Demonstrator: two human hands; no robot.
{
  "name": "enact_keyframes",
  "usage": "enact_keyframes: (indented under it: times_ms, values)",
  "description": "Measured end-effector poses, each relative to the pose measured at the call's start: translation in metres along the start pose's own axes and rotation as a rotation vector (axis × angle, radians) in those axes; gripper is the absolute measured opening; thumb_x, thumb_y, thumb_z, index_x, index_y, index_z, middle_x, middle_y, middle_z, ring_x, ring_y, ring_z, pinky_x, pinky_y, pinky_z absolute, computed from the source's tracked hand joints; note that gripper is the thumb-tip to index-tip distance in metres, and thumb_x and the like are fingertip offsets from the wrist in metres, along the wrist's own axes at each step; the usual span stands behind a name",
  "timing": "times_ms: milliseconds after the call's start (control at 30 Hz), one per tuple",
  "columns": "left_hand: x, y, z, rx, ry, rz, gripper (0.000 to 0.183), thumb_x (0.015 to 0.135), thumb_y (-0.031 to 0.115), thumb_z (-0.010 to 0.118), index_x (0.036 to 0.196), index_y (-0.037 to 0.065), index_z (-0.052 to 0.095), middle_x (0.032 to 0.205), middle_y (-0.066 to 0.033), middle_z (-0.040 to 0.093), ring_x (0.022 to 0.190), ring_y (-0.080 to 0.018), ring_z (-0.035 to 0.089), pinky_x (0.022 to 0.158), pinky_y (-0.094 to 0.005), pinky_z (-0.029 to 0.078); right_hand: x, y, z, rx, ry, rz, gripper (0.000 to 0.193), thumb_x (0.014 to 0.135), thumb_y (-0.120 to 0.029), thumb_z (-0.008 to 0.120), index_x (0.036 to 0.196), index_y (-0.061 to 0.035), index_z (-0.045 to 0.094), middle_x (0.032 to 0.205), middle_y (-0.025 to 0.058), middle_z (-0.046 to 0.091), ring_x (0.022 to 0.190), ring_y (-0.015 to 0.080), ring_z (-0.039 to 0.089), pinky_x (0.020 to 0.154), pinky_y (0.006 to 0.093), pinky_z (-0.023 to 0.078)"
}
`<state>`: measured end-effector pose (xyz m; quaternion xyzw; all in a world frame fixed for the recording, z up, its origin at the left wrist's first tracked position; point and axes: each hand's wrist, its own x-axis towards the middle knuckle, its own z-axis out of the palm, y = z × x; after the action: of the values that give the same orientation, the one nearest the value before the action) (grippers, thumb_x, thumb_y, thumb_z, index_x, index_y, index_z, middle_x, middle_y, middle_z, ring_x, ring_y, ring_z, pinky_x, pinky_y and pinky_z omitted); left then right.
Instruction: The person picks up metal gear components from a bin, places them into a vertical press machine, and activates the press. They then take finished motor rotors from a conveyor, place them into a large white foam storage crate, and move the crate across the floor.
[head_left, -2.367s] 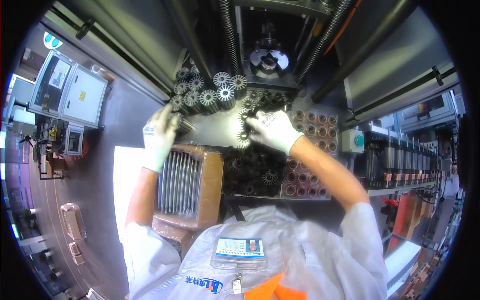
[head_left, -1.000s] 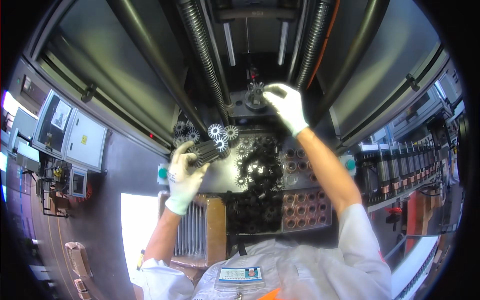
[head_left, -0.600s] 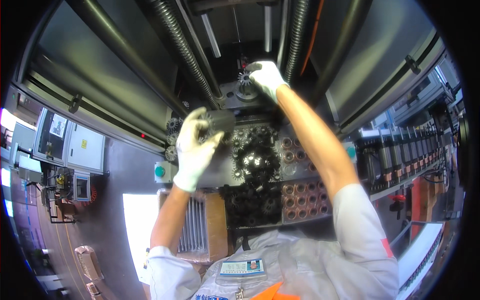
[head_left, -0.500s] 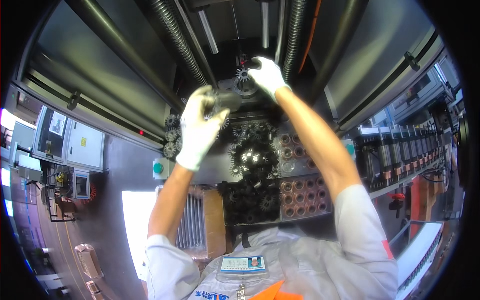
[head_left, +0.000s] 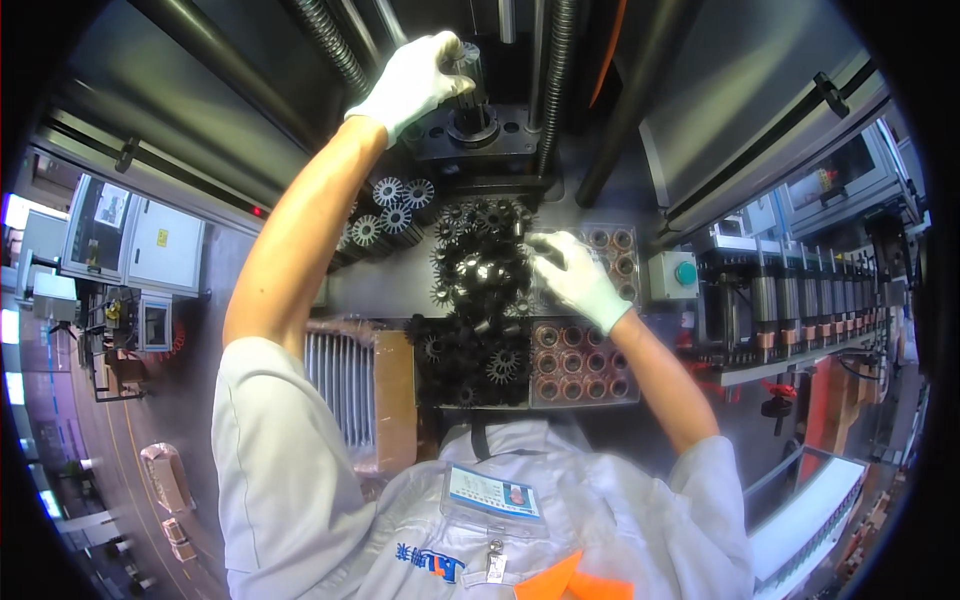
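My left hand [head_left: 418, 78], in a white glove, reaches up to the black machine fixture [head_left: 478, 138] and grips a dark toothed rotor core [head_left: 468, 72] standing on it. My right hand [head_left: 577, 282], also gloved, lies lower down at the right edge of a pile of black rotor cores [head_left: 478, 275]. Its fingertips touch the pile next to a clear tray [head_left: 612, 240]. Whether they pinch a core is hidden.
Several silver-toothed cores [head_left: 388, 210] stand left of the pile. A tray of copper-ringed parts [head_left: 585, 362] sits at the front right, and a cardboard box with grey ribbed pieces [head_left: 345, 385] at the front left. A green push button [head_left: 683, 273] is on the right. Coiled hoses and rails flank the fixture.
My left hand rose from the pile up to the fixture with a core in it. My right hand left the fixture and came down to the pile's right edge.
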<state>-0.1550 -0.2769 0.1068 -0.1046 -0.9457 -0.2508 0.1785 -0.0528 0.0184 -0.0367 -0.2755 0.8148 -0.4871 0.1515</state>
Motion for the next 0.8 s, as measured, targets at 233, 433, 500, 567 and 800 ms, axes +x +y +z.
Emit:
enact_keyframes:
  times_ms: [233,433,500,567,800]
  values:
    - [0.013,-0.002,0.014,0.028,-0.197,-0.070,0.037,0.079,0.019,0.082,0.104,0.000,0.062,0.087,-0.0156,0.068,0.084,-0.0223,0.066,0.077,-0.0351,0.052,0.007,0.011,0.004,-0.112,-0.065,-0.016,0.036,0.094,-0.029,0.062,0.126,-0.0129,0.064,0.113,0.0142,0.065,0.101,0.0328,0.064,0.088,0.0409,0.051]
    - [-0.022,-0.029,0.062,0.206,-0.121,-0.153,0.034,0.079,0.028,0.080,0.101,0.006,0.068,0.111,-0.0192,0.067,0.106,-0.0349,0.064,0.092,-0.0417,0.050,0.022,0.001,0.023,-0.479,-0.048,-0.344,0.046,0.092,-0.034,0.064,0.135,-0.0202,0.058,0.112,0.0103,0.061,0.094,0.0304,0.066,0.079,0.0432,0.054]
    - [-0.034,-0.021,0.054,0.427,-0.116,-0.117,0.039,0.082,0.032,0.078,0.113,0.009,0.069,0.128,-0.0174,0.061,0.111,-0.0340,0.064,0.094,-0.0415,0.051,0.032,-0.007,0.035,-0.581,-0.129,-0.448,0.046,0.092,-0.033,0.064,0.136,-0.0193,0.057,0.109,0.0114,0.061,0.088,0.0277,0.068,0.072,0.0417,0.054]
    - [-0.060,-0.004,0.045,0.595,-0.009,-0.020,0.054,0.083,0.033,0.076,0.130,0.012,0.062,0.133,-0.0157,0.058,0.108,-0.0346,0.065,0.093,-0.0430,0.052,0.044,-0.016,0.042,-0.646,-0.188,-0.485,0.045,0.092,-0.032,0.064,0.135,-0.0194,0.058,0.108,0.0117,0.061,0.088,0.0273,0.068,0.071,0.0417,0.054]
    - [-0.289,-0.017,-0.057,0.005,-0.321,-0.706,0.036,0.087,0.025,0.075,0.114,0.001,0.071,0.101,-0.0128,0.075,0.092,-0.0194,0.071,0.084,-0.0332,0.055,0.082,-0.014,0.102,-0.753,-0.299,-0.740,0.014,0.080,-0.022,0.066,0.089,-0.0135,0.071,0.083,0.0103,0.071,0.078,0.0289,0.071,0.066,0.0454,0.054]
